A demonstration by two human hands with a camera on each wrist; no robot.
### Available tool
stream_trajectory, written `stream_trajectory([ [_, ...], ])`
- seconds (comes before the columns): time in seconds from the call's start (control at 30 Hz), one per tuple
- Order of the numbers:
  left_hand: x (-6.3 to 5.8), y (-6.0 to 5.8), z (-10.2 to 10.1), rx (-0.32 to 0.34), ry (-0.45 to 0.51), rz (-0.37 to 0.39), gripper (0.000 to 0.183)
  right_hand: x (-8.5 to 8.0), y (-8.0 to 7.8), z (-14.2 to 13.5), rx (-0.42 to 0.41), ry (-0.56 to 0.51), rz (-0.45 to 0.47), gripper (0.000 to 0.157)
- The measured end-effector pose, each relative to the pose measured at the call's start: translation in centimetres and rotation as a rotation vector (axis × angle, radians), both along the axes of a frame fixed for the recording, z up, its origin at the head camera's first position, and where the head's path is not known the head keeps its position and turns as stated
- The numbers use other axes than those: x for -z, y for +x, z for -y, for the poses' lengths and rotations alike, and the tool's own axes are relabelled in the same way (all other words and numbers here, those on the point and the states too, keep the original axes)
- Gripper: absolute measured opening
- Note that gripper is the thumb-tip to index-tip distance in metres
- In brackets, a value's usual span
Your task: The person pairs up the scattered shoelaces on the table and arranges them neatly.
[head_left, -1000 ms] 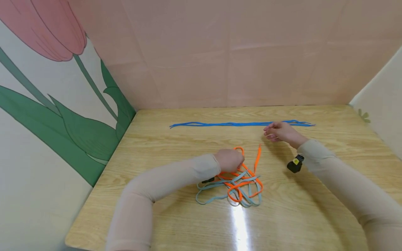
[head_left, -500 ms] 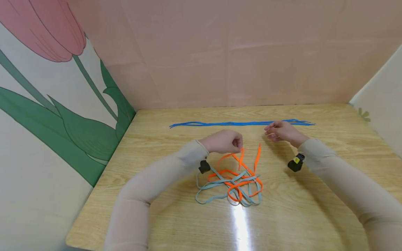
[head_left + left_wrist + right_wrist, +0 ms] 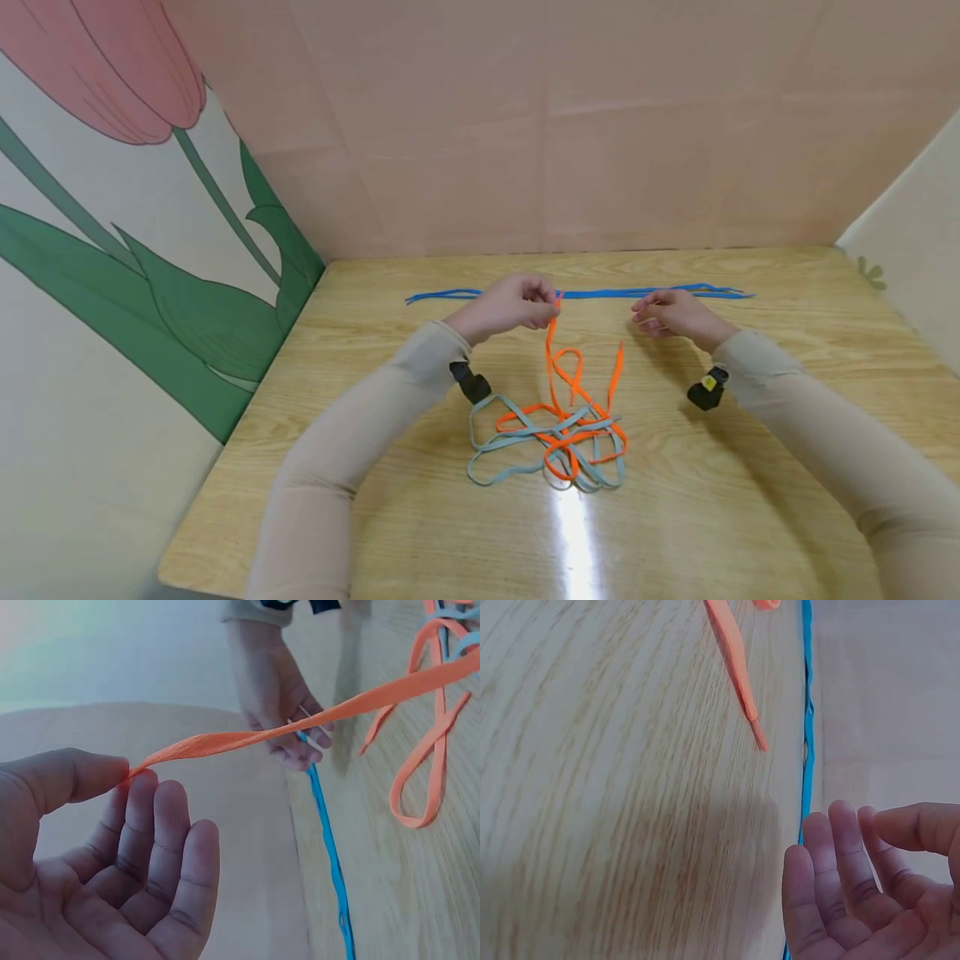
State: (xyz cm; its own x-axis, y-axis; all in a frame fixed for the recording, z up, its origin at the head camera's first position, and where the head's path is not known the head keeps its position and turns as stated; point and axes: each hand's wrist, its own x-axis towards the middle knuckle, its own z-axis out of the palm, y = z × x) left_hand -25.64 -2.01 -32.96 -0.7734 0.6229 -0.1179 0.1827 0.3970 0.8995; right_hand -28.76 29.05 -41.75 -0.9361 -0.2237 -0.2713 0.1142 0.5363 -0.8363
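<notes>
My left hand (image 3: pixel 506 307) pinches one end of an orange shoelace (image 3: pixel 550 342) between thumb and fingertips, raised over the table. In the left wrist view the lace (image 3: pixel 202 745) stretches away from the pinch with a slight twist. Its rest lies looped and tangled with a pale grey-blue shoelace (image 3: pixel 517 472) below. My right hand (image 3: pixel 678 318) hovers with relaxed fingers near the right part of the blue shoelaces (image 3: pixel 600 294), holding nothing. In the right wrist view another orange lace end (image 3: pixel 735 660) with its tip lies on the wood, apart from the fingers (image 3: pixel 847 862).
The wooden table (image 3: pixel 420 533) runs back to a pink-covered wall (image 3: pixel 540 167). The blue laces lie in a long straight line along its far side. A tulip-patterned panel (image 3: pixel 195 308) borders the left. Each wrist wears a small black camera (image 3: pixel 471 385).
My left hand has risen from the tangle and moved away toward the blue laces, drawing the orange lace's end up with it. My right hand has stayed nearly still.
</notes>
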Motion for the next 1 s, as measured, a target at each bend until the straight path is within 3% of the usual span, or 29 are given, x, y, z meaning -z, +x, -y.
stream_trajectory([
  [0.27, 0.2, -0.2, 1.5, -0.026, 0.03, 0.081, 0.008, -0.3, 0.1, 0.0, -0.023, -0.001, -0.015, 0.041],
  [0.53, 0.7, -0.3, 1.8, -0.035, 0.033, 0.098, 0.008, -1.7, 1.2, 3.2, -0.155, 0.024, -0.124, 0.033],
  [0.67, 0.8, -0.3, 1.6, -0.034, 0.041, 0.111, 0.009, -2.0, 2.3, 5.9, -0.303, 0.153, -0.241, 0.021],
  [0.8, 0.7, -0.2, 1.5, -0.04, 0.037, 0.111, 0.008, -1.7, 3.6, 8.2, -0.544, 0.301, -0.394, 0.012],
  [0.9, 0.6, -0.2, 1.5, -0.038, 0.032, 0.11, 0.008, -1.1, 4.5, 9.3, -0.706, 0.376, -0.457, 0.018],
  [1.0, 0.6, -0.1, 1.5, -0.034, 0.027, 0.111, 0.007, -0.5, 5.2, 9.9, -0.792, 0.429, -0.498, 0.025],
])
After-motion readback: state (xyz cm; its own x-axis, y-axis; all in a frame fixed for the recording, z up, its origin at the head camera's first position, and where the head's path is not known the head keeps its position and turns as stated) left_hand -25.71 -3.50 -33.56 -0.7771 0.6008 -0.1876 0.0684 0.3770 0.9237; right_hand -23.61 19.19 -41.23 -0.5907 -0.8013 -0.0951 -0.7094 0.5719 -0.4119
